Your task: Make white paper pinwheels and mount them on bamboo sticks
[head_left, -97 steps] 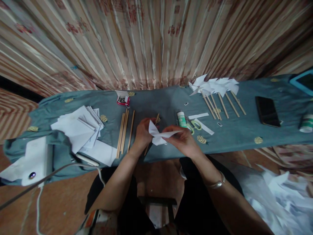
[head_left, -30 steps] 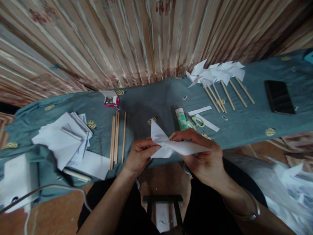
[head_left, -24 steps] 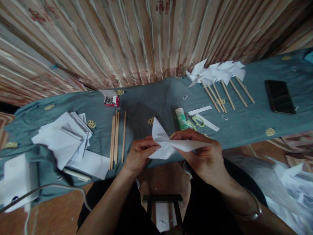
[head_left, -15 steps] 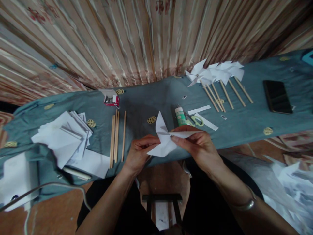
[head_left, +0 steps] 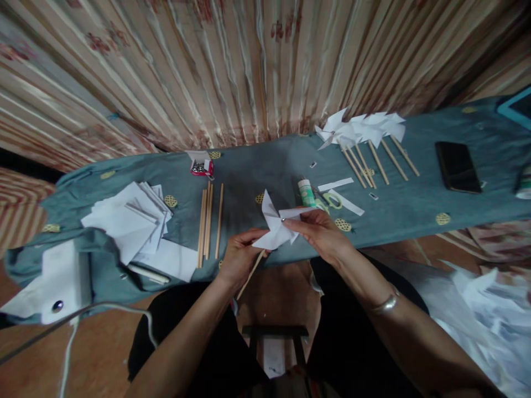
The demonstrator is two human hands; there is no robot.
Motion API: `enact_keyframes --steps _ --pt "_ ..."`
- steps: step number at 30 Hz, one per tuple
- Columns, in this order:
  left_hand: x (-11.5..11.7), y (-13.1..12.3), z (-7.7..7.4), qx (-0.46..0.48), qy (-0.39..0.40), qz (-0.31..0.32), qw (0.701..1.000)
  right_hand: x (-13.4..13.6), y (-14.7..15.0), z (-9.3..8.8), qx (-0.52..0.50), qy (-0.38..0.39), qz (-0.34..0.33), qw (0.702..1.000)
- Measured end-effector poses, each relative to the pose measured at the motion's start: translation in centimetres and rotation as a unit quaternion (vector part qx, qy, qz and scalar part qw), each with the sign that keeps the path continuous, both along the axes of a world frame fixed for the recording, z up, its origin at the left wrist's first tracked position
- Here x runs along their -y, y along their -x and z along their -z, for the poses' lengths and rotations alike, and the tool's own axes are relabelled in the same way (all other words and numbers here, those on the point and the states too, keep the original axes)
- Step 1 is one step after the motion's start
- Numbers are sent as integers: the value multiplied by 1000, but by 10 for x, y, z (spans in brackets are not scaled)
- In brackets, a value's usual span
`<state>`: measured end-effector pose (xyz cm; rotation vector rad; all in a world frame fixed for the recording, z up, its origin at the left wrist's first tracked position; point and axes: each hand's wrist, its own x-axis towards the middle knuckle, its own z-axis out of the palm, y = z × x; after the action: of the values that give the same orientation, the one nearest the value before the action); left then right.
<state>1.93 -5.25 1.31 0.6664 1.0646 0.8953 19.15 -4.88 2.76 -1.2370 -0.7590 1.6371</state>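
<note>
A white paper pinwheel [head_left: 275, 233] is between my two hands over the table's front edge. Its wooden stick [head_left: 251, 275] slants down to the left beneath it. My left hand [head_left: 239, 257] is closed on the pinwheel's left side, close to where the stick emerges. My right hand [head_left: 321, 232] grips the right side, its thumb beside a small shiny pin head at the paper's centre. The fingers behind the paper are hidden. Just beyond my right hand lie a green-and-white glue bottle [head_left: 306, 193] and green-handled scissors [head_left: 333, 200].
Loose wooden sticks [head_left: 204, 226] lie left of my hands, beside stacked paper sheets [head_left: 124, 221]. A red box of pins [head_left: 202, 166] sits behind. Finished pinwheels [head_left: 360, 130] lie at back right, near a phone [head_left: 458, 167]. A white device [head_left: 65, 282] with a cable stands at left.
The pinwheel has turned slightly and its stick now shows below my left hand. My right thumb is at the pin in the centre. The camera view has shifted a little.
</note>
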Motion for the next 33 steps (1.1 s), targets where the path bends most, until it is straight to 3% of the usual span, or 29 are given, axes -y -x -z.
enact_keyframes --steps 9,14,19,27,29,33 --pt "31 11 -4 -11 63 -86 994 -6 11 3 -4 46 -96 994" --pt "58 19 9 39 124 -153 980 -10 27 5 71 87 -174 978" --pt "78 17 17 102 148 -189 965 -19 35 -5 173 105 -270 941" --pt "99 2 26 135 241 -207 938 -30 37 -7 282 52 -428 857" --pt "98 0 30 141 247 -201 937 -34 38 -7 367 20 -446 816" --pt "96 -3 36 153 242 -187 940 -43 44 -12 499 -51 -501 705"
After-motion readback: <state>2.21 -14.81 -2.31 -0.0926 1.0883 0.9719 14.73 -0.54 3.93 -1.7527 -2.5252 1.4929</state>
